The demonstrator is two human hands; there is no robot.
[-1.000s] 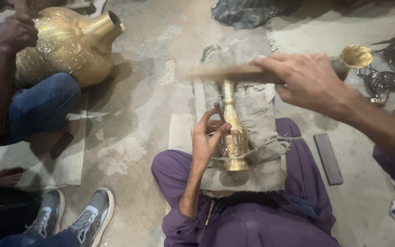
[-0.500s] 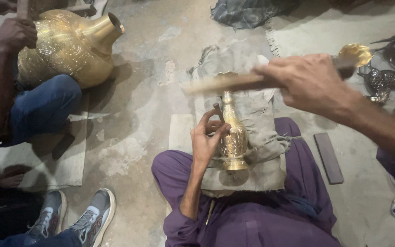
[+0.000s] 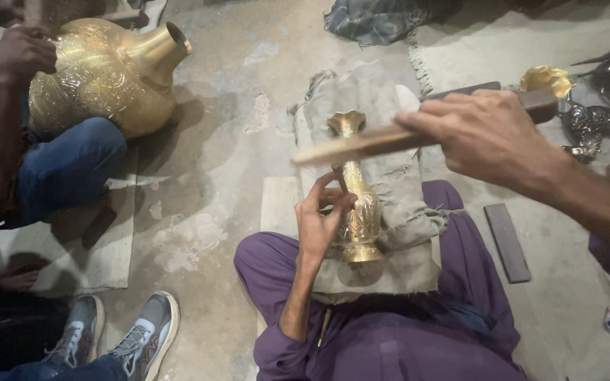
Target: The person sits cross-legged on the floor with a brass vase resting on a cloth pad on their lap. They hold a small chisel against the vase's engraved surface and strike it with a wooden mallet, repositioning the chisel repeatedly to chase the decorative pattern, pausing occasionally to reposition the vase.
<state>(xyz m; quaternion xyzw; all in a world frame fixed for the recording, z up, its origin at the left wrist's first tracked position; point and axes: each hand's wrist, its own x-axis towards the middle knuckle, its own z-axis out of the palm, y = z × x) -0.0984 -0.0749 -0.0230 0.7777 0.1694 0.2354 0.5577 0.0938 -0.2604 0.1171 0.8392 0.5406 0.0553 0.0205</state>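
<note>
A slim brass vase (image 3: pixel 359 215) lies on a grey cloth (image 3: pixel 404 226) across my lap, its flared mouth pointing away from me. My left hand (image 3: pixel 319 222) rests against the vase's side, and its fingers pinch a thin tool (image 3: pixel 339 185) against the neck. My right hand (image 3: pixel 485 134) is raised above and to the right. It grips a long wooden stick (image 3: pixel 361 146) whose free end hangs over the vase's neck, apart from it.
At the left another person in blue jeans holds a large engraved brass pot (image 3: pixel 100 77) with one hand (image 3: pixel 19 53) on it. Grey sneakers (image 3: pixel 142 331) sit at bottom left. A dark flat bar (image 3: pixel 506 243), a brass bowl (image 3: pixel 545 79) and dark metal pieces (image 3: pixel 601 120) lie at right.
The wooden stick has tilted and its free end has dropped toward the vase's neck. My right hand has come slightly lower. My left hand stays on the vase.
</note>
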